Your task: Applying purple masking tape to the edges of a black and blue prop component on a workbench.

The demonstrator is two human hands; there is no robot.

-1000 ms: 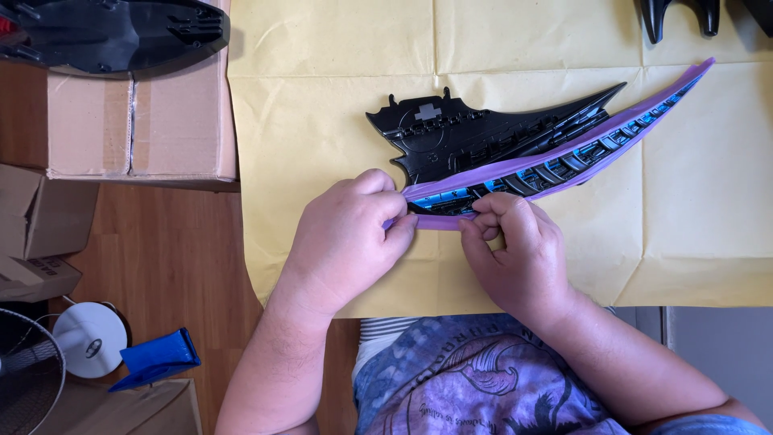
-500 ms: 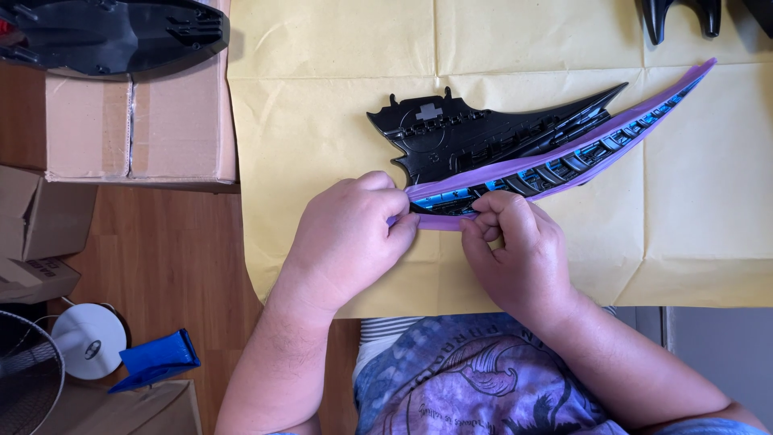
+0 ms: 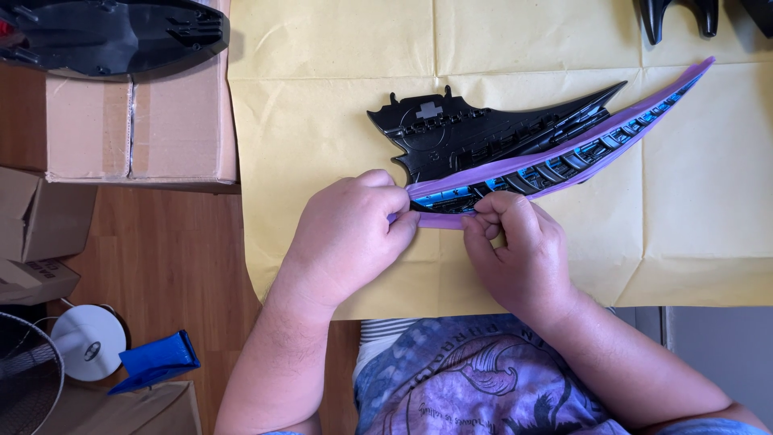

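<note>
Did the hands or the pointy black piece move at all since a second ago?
Hardly at all. Both hands were already pinching the near end of the purple strip along the black plastic part, and the left hand and right hand grip it the same way now. The part, the yellow paper and the cardboard box stayed put.

I read this as a small home workshop, perhaps a packing corner: yellow kraft paper (image 3: 322,121) covers the bench under my hands, taped cardboard boxes (image 3: 141,129) stack to their left, spare black moulded parts (image 3: 676,14) lie beyond, above wooden flooring (image 3: 177,258).
</note>
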